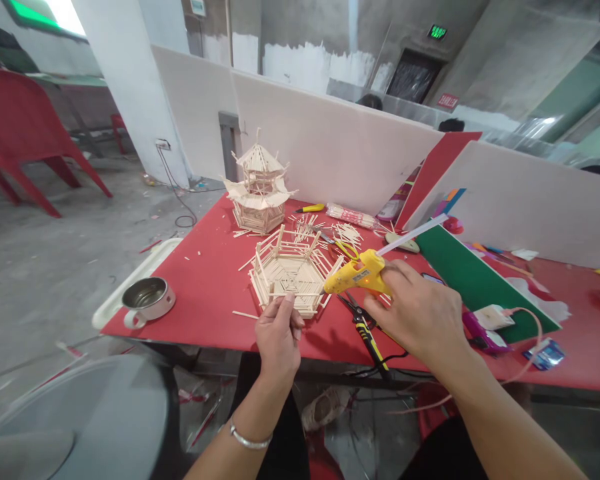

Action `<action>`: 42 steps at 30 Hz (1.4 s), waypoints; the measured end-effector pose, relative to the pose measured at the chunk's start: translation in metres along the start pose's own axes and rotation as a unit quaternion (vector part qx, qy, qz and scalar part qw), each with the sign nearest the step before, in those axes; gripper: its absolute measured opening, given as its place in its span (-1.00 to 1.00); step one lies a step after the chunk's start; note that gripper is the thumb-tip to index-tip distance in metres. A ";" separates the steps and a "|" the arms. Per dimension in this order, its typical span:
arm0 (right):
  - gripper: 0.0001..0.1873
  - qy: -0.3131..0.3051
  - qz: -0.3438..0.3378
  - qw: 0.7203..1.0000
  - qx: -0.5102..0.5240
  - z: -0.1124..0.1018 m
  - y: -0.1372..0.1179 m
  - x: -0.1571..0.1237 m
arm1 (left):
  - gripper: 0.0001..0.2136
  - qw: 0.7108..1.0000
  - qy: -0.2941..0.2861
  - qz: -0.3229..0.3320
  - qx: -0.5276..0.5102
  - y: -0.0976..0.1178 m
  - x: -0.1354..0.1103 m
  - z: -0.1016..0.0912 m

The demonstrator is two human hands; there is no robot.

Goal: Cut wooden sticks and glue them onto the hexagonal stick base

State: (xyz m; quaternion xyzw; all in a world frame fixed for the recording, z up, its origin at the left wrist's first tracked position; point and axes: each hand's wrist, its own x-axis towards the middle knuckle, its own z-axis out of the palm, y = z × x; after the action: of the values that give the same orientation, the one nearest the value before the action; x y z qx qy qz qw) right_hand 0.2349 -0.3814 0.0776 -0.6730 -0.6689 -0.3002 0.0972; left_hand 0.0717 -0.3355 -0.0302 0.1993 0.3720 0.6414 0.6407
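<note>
My right hand (417, 310) is wrapped round a yellow hot glue gun (357, 275), with a long pale glue stick (415, 233) jutting from its back. The nozzle points left, near the end of a thin wooden stick (305, 294). My left hand (280, 330) pinches this stick at the near side of a hexagonal wooden stick frame (293, 273); whether stick and frame touch I cannot tell. Behind the frame stands a tiered pagoda model (259, 187) made of similar sticks. Black-and-yellow pliers (367, 333) lie below the glue gun.
Loose sticks (347, 235) and yellow-handled cutters (347, 249) lie behind the frame on the red table (205, 293). A metal mug (149, 299) stands at the left edge. On the right are a green board (473, 273) and a white plug (493, 317) with a cable. White partitions (330, 147) border the back.
</note>
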 end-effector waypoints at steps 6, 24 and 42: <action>-0.70 0.017 0.003 1.000 0.005 0.000 0.001 -0.001 | -0.69 1.000 0.001 0.002 0.004 -0.001 -0.001 0.001; -0.77 0.031 0.002 0.999 -0.006 -0.001 0.001 -0.002 | -0.67 1.000 -0.006 -0.007 0.003 -0.001 -0.003 -0.001; -0.80 0.041 -0.010 0.999 -0.006 -0.001 0.001 -0.002 | -0.71 1.000 -0.012 -0.007 -0.007 -0.003 -0.001 -0.003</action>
State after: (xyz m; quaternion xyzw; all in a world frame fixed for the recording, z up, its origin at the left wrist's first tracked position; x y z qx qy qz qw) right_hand 0.2362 -0.3831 0.0775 -0.6542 -0.6689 -0.3327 0.1174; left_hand 0.0715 -0.3375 -0.0338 0.2002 0.3616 0.6372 0.6506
